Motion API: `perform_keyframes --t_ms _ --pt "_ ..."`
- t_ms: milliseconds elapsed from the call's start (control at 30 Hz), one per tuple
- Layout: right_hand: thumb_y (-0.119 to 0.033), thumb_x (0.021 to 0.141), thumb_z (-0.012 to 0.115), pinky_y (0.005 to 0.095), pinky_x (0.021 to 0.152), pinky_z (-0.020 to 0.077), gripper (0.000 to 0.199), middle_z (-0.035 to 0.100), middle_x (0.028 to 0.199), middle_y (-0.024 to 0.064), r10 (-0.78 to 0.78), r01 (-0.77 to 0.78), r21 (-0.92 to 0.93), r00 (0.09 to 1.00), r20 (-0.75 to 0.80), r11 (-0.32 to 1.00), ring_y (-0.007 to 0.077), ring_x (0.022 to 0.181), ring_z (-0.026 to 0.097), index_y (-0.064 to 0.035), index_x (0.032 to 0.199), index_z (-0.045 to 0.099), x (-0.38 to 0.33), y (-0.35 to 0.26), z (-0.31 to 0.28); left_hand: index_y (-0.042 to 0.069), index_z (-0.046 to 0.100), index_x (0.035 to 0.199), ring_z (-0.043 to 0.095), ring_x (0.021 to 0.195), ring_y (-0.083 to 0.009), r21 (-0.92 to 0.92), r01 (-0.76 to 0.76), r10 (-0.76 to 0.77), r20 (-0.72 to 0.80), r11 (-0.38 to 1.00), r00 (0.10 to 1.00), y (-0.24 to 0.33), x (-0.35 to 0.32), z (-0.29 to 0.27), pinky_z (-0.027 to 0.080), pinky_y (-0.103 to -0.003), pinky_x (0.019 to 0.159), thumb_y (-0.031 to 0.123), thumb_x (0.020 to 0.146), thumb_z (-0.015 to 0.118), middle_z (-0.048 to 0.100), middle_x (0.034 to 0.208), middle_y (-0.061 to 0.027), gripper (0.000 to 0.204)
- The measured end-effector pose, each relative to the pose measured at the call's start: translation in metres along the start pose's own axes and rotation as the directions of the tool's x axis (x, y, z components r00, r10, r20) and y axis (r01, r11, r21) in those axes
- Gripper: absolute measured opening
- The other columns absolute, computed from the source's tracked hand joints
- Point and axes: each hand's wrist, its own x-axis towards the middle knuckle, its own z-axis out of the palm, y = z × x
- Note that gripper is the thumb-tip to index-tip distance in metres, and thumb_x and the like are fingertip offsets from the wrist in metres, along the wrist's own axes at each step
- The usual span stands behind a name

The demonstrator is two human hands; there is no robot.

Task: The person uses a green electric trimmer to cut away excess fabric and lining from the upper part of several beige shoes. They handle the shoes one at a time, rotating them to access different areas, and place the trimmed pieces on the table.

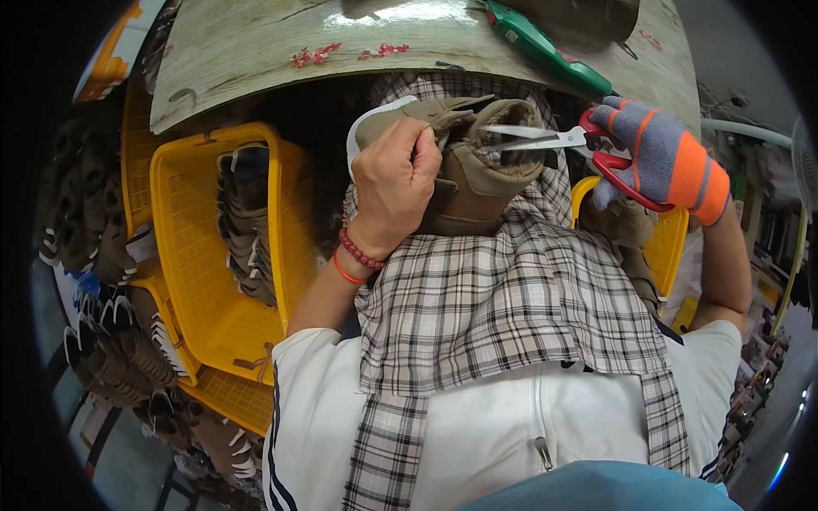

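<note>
My bare left hand [394, 183] grips a tan fleece-lined boot [477, 175] with a white sole, held over my lap on a checked cloth [503, 298]. A red bead bracelet circles that wrist. My right hand [660, 157], in a grey and orange knit glove, holds red-handled scissors [554, 140]. Their blades are parted and point left into the boot's fleecy opening.
A worn work table [256, 43] lies ahead with a green-handled tool [545, 51] on it. Yellow plastic baskets [192, 255] with stacked tan boots stand to my left, and more boots are piled at far left. Another yellow basket [665, 247] sits under my right arm.
</note>
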Motion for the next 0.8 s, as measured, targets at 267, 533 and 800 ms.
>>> perform_keyframes --t_ms 267,533,800 --pt "-0.054 0.053 0.081 0.0335 0.066 0.0494 0.077 0.063 0.086 0.0129 0.256 -0.146 -0.300 0.893 0.370 0.943 0.0296 0.077 0.062 -0.0016 0.105 0.061 0.026 -0.034 -0.039 0.001 0.056 0.077 0.056 0.057 -0.0306 0.078 -0.105 0.105 0.012 0.991 0.994 0.013 -0.001 -0.003 0.044 -0.037 0.052 0.002 0.079 0.057 0.056 0.067 -0.0133 0.003" --pt "-0.052 0.056 0.081 0.0323 0.063 0.0509 0.072 0.066 0.080 0.0130 0.227 -0.155 -0.227 0.914 0.336 0.962 0.0284 0.072 0.064 -0.0018 0.105 0.063 0.030 -0.023 -0.031 0.002 0.056 0.076 0.056 0.057 -0.0302 0.083 -0.105 0.104 0.022 0.991 0.994 0.013 -0.002 -0.005 0.044 -0.038 0.052 0.003 0.079 0.058 0.055 0.066 -0.0123 0.004" --pt "-0.037 0.066 0.081 0.0331 0.061 0.0495 0.058 0.064 0.078 0.0174 0.169 -0.155 -0.168 0.983 0.069 0.973 0.0307 0.068 0.063 -0.0004 0.107 0.062 0.011 -0.007 -0.027 0.002 0.056 0.076 0.056 0.057 -0.0308 0.070 -0.103 0.102 0.014 0.992 0.995 0.016 -0.003 -0.006 0.044 -0.038 0.052 0.002 0.079 0.058 0.056 0.067 -0.0124 0.003"
